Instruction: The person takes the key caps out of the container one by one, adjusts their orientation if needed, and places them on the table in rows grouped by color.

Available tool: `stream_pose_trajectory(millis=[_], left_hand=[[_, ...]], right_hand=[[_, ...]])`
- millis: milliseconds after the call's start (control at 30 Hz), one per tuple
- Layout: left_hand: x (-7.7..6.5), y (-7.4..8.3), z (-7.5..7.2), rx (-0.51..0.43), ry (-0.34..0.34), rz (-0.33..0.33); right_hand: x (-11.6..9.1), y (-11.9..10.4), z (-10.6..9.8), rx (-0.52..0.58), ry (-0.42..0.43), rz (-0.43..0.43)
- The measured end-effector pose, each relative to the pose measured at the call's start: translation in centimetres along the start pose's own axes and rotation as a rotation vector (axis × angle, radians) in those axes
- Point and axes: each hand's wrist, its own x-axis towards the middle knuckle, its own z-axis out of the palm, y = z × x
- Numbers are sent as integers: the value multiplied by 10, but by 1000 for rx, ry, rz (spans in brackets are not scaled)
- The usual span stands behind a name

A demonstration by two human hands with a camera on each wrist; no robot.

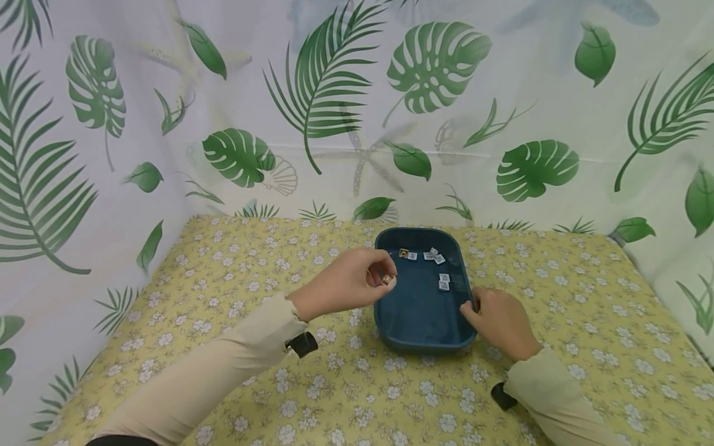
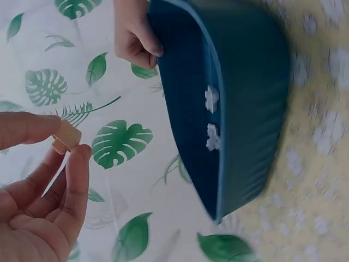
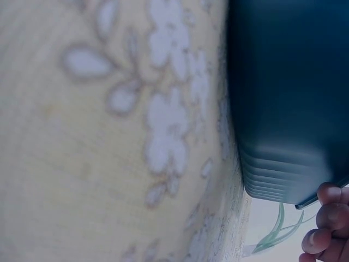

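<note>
A small, tan, stepped block (image 2: 66, 135) hung in a pinch near the left rim of a dark-blue, rounded plastic tub (image 1: 426, 347)

The bare left hand (image 1: 357, 275), coming out of a beige sleeve (image 1: 223, 365), pinched the block between thumb and fingertips, well apart from the cloth. From above, the fingertips overlapped the tub's left rim; their exact height over it could not be told. A piece so small probably called for a light but sure pinch, with the wrist lifted enough for the knuckles to miss the rim. On the right, the bare right hand (image 1: 502, 319) gripped the tub's right rim, its fingers curled at the edge. A steady, gentle hold there seemed best, since a tug might have tilted the tub or slid the loose pieces.

Of the things around, a yellow, white-flowered cloth (image 1: 268, 260) spread beneath, with a white curtain printed with green leaves (image 1: 240, 74) behind. Inside the tub, at the far left, a gold-toned square piece (image 1: 403, 253) lay beside a small white piece (image 1: 412, 256); farther right sat a cluster of small white pieces (image 1: 434, 256), and nearer, by the right wall, two pale rectangular pieces (image 1: 444, 282). The raised rim was the main obstacle; the tub's near middle floor offered open room.
</note>
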Motion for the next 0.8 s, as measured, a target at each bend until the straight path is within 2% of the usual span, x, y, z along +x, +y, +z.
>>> stream_pose_trajectory(millis=[100,200,433,800], left_hand=[[-5,-6,0,-99,8,-31],[-9,-13,1,-145,11,-35],[-18,-23,0,-178,8,-46],[-25,-30,2,-228,24,-82]], right_hand=[[0,0,0,1,1,0],[0,0,1,0,3,2],[0,0,1,-5,5,-2],[1,0,2,5,-8,5]])
